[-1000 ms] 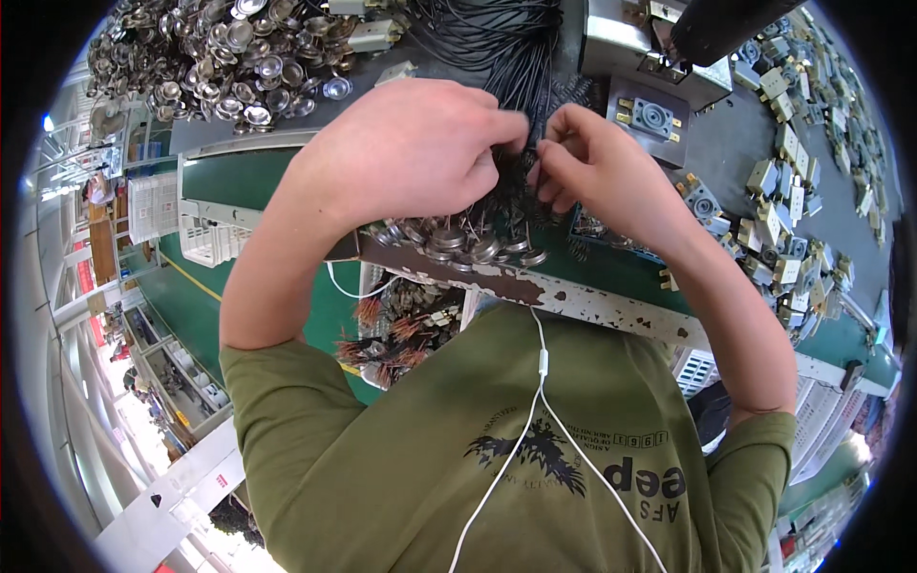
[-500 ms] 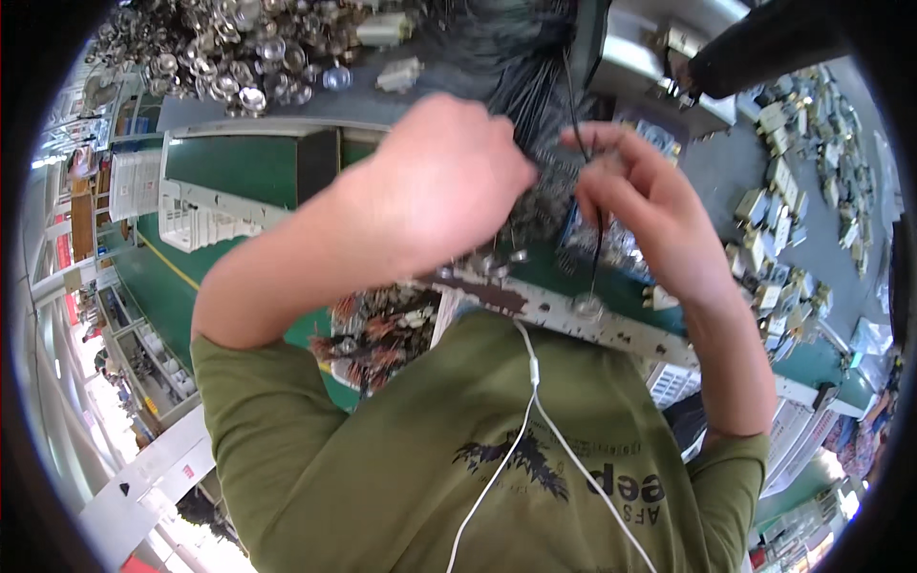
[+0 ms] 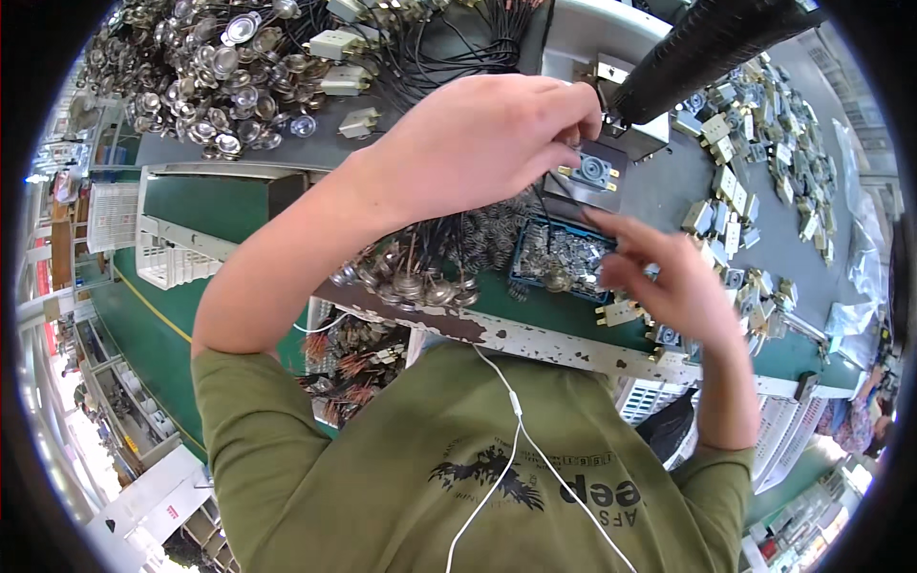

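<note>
My left hand (image 3: 497,138) is closed in a pinch below the tip of a black-wrapped tool (image 3: 707,62); its fingertips are partly hidden. From under this hand comes a thin black cable (image 3: 562,191), slanting toward my right hand. My right hand (image 3: 664,277) is somewhat blurred, with index finger and thumb apart beside a blue tray (image 3: 519,263) of small metal parts. A round metal disc (image 3: 557,279) shows at the tray's near edge; whether it hangs on the cable, I cannot tell. Just right of my left fingers, a grey block with brass pins (image 3: 594,172) sits at the metal fixture (image 3: 645,138).
Piles of shiny metal discs (image 3: 224,67) and black cables (image 3: 468,48) cover the far left. Many pale plug blocks (image 3: 735,191) lie on the right. Springs (image 3: 492,234) and more cabled discs (image 3: 411,282) are near the chipped white table rail (image 3: 554,351).
My left hand has moved right, up to the tool tip. My right hand has come lower and its fingers have parted from the cable. The view has shifted slightly.
</note>
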Demonstrator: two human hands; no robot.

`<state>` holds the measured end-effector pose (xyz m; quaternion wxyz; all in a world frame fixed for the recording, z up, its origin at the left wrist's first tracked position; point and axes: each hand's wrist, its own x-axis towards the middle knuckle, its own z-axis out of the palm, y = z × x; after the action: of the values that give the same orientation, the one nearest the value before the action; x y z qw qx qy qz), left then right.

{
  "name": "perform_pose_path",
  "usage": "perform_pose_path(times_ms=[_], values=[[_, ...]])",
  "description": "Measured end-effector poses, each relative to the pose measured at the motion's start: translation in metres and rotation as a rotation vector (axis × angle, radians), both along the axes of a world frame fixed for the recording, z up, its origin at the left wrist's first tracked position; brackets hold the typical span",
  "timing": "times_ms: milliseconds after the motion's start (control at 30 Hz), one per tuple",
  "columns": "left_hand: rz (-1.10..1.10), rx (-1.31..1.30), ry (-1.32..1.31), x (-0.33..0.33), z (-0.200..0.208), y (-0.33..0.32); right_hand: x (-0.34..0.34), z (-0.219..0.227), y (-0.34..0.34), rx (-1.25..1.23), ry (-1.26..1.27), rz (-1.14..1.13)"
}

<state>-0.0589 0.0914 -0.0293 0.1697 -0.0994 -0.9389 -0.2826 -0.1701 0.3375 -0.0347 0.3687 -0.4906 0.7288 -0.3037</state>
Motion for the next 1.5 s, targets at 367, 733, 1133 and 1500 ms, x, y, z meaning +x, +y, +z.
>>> perform_pose_path(times_ms=[367,733,1133,1500], values=[[-0.102,-0.262,-0.158,-0.037,-0.035,0.016,0.02,-0.037,0.01,-0.097,-0.094,-0.148],[-0.089,-0.163,-0.144,-0.037,-0.038,0.02,0.015,-0.032,0.012,-0.06,-0.202,-0.125],[-0.266,-0.149,-0.222,0.0,-0.011,0.003,-0.02,-0.003,0.001,-0.085,-0.007,-0.052],[-0.108,-0.177,0.004,0.002,-0.013,0.025,-0.003,-0.026,0.016,-0.419,-0.075,-0.416]])
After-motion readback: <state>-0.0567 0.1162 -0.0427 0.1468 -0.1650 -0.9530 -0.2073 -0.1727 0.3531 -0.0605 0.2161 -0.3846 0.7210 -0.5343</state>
